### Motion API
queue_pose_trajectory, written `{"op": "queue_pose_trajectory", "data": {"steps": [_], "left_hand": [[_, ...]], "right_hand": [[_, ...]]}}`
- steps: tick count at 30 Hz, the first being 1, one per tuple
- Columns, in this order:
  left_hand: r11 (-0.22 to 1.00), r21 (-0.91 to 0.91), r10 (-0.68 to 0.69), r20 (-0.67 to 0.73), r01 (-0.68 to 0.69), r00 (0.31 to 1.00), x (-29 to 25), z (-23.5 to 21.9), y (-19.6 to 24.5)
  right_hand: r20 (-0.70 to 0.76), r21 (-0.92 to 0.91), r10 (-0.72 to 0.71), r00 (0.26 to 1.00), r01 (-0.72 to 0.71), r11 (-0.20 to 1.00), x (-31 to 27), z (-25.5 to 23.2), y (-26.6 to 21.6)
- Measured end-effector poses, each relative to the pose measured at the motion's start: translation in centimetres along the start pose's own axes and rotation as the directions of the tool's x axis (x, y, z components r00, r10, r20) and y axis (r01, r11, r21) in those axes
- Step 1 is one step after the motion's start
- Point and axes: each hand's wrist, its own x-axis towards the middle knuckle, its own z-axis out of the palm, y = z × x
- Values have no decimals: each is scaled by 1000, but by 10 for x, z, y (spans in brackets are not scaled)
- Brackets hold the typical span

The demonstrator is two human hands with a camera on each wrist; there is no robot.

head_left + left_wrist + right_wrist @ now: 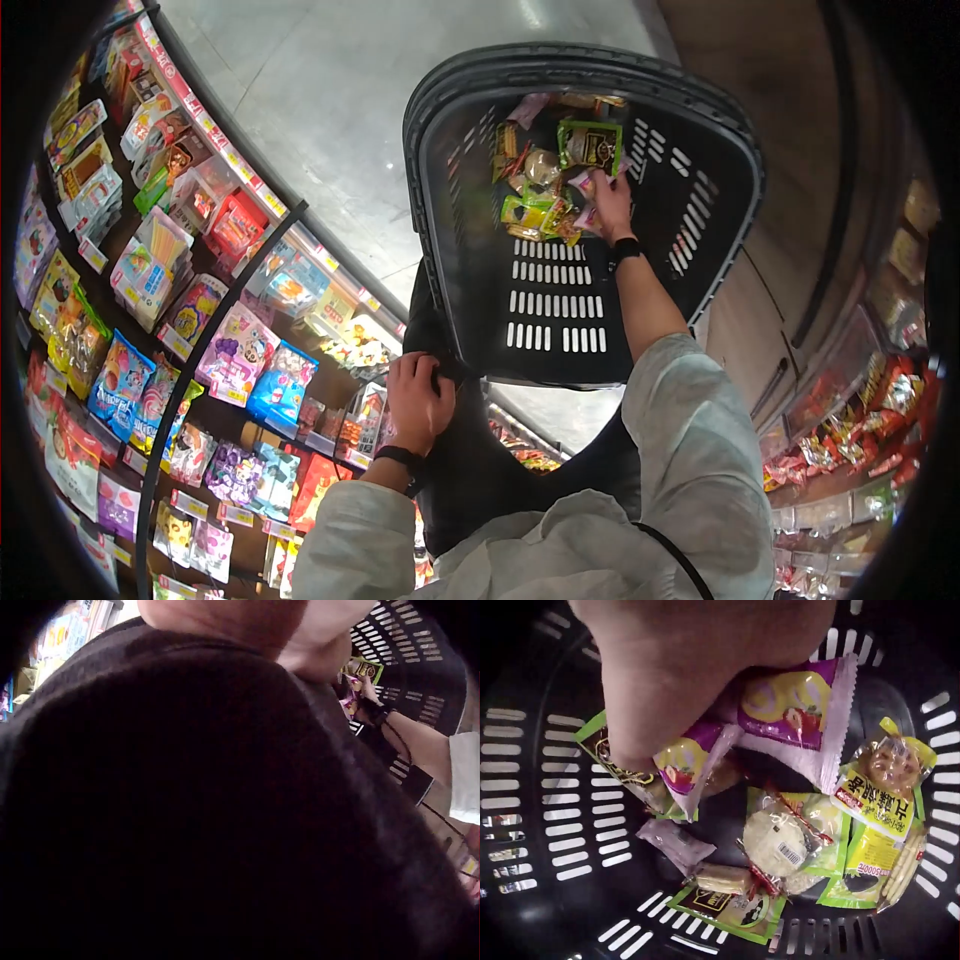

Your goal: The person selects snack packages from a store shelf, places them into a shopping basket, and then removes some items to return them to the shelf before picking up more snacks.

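My right hand (612, 205) reaches down into a black shopping basket (600, 365). It grips purple and pink snack packets (791, 709) printed with strawberries, one on either side of the fingers in the right wrist view. Below them in the basket lie a round pale cracker in clear wrap (774, 841), a yellow-and-green packet (870, 859), a small pinkish packet (676, 846) and a green-edged dark packet (731, 911). My left hand (418, 400) rests on the dark trousers (180, 787) at my knee; its fingertips are mostly hidden in the left wrist view.
Shelves of bagged sweets (235, 355) curve along my left, with a price-tag rail (225, 150) at their edge. More packaged snacks (850, 430) stand at the right. Grey floor (320, 60) stretches beyond the basket.
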Motion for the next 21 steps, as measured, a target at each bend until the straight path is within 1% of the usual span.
{"op": "queue_pose_trajectory", "data": {"steps": [2,3,4,6,9,10,11,12,13,14,15,16,17,18,19,20,21], "left_hand": [[1000,22,12,-41,-11,999,-3,5,-3],[1000,17,5,-58,-4,998,-4,5,-3],[1000,9,-3,-78,4,997,-4,5,-2],[1000,-5,-4,-119,4,993,-3,4,-2],[999,5,50,-173,-50,984,-5,3,-20],[999,29,-31,-79,33,996,-9,2,-19],[993,64,-103,12,102,995,-17,-5,-15],[983,118,-152,64,144,986,-11,-19,-17],[980,128,-166,124,150,978,-14,-14,-29],[985,168,-74,148,49,986,-14,-7,-42],[979,193,-126,323,65,938,-19,-19,-42],[979,187,-143,374,76,916,-28,-32,-42],[980,174,-170,482,97,859,-31,-47,-40],[988,153,-99,530,20,842,-35,-58,-42],[990,133,-33,571,-52,820,-36,-71,-42],[985,124,22,610,-123,792,-39,-85,-47],[980,39,125,642,-195,756,-43,-103,-45]], "right_hand": [[18,-4,8,1000,-8,1000,-7,-11,-5],[90,56,24,996,-29,998,-32,-17,-37],[150,95,62,987,-77,992,-49,-23,-56],[213,15,32,977,-36,999,-79,-37,-86],[322,181,35,946,-98,979,-145,-54,-140],[321,82,-24,947,-2,997,-165,-63,-155],[310,-24,22,950,-16,1000,-198,-73,-185],[332,70,-76,940,56,996,-224,-84,-185],[335,107,-159,929,130,986,-239,-87,-186],[294,64,-365,883,363,929,-249,-83,-188],[281,47,-463,840,470,881,-281,-81,-205],[270,19,-439,857,451,892,-303,-82,-207],[260,-206,-365,894,421,883,-363,-88,-259],[252,-187,-365,896,415,890,-399,-91,-278],[275,-191,-491,827,548,815,-427,-97,-294],[295,-187,-604,741,664,724,-452,-102,-307],[295,-177,-619,728,678,713,-477,-107,-314]]}}
